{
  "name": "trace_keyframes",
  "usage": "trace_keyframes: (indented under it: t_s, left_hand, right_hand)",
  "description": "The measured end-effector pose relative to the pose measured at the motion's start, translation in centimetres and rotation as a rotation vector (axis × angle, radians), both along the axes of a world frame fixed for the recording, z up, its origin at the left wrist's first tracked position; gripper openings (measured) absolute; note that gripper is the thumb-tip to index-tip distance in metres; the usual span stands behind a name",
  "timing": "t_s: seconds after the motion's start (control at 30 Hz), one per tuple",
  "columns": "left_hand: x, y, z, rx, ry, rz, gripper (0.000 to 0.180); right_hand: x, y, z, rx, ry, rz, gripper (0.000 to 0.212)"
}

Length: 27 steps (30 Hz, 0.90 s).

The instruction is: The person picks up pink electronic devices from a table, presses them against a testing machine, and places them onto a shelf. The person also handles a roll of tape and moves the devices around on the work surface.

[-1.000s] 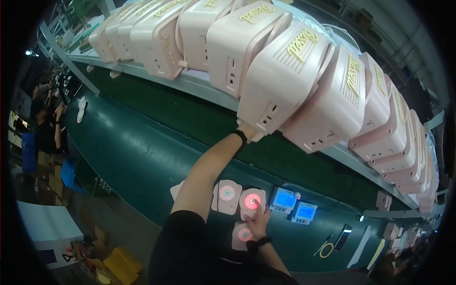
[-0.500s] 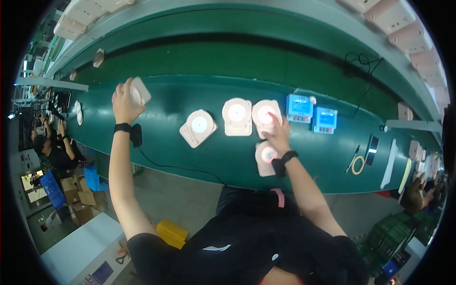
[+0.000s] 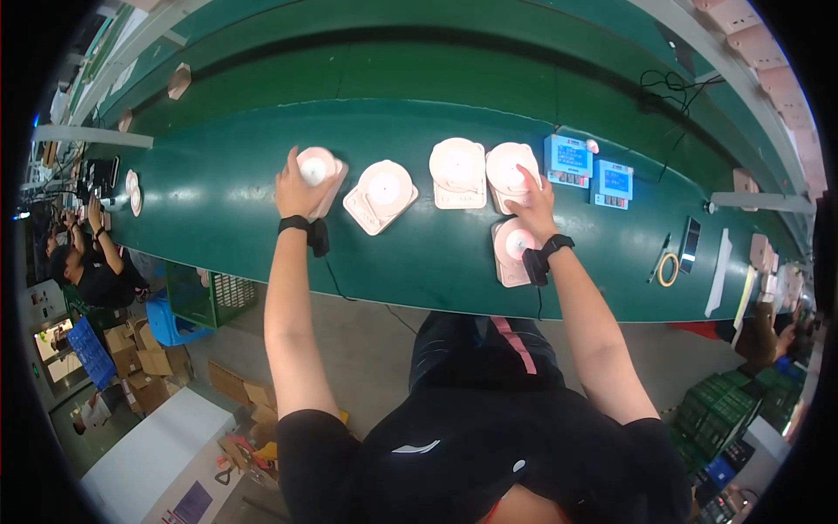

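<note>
My left hand (image 3: 298, 188) grips a pale pink appliance housing (image 3: 319, 171) and sets it on the green conveyor belt (image 3: 218, 175). Right of it lie two more housings (image 3: 381, 196) (image 3: 456, 172), each with a round white face up. My right hand (image 3: 531, 203) rests with fingers spread on a fourth housing (image 3: 510, 168). A fifth housing (image 3: 513, 249) lies just under my right wrist at the belt's near edge. Both wrists wear black straps with cords.
Two small blue-screen meters (image 3: 568, 160) (image 3: 614, 181) stand right of my right hand. A cable coil (image 3: 669, 269) and flat tools lie further right. Other workers (image 3: 96, 262) sit at the left, near cardboard boxes (image 3: 140, 367) and a blue crate (image 3: 170, 319).
My view dropped from the overhead rack to the belt. My left hand brought a housing down and moved it right, next to the row. My right hand stayed on its housing.
</note>
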<state>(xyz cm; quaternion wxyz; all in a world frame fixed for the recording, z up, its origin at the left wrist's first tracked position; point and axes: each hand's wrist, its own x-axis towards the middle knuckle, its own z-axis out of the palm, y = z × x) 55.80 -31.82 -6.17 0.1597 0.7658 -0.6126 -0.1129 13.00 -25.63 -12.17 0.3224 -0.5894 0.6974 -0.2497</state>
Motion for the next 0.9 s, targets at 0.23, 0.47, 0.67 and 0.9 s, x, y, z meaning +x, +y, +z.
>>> trace_keyframes:
  t_s: [0.23, 0.47, 0.67, 0.9]
  left_hand:
    - [0.3, 4.7, -6.1, -0.203, 0.201, 0.033, 0.093]
    - [-4.8, 7.8, -5.3, -0.230, 0.182, 0.182, 0.092]
    - [-8.2, 10.7, -5.5, -0.189, 0.199, 0.345, 0.093]
    - [-8.9, 9.8, -4.4, -0.084, 0.143, 0.382, 0.095]
  right_hand:
    - [0.0, -0.2, 0.1, -0.042, -0.052, -0.054, 0.075]
    - [1.9, 0.2, 1.6, -0.104, 0.259, -0.130, 0.084]
    - [3.1, 0.9, 3.3, -0.075, 0.333, -0.136, 0.096]
    - [-1.5, 0.0, 3.1, -0.124, -0.265, -0.209, 0.086]
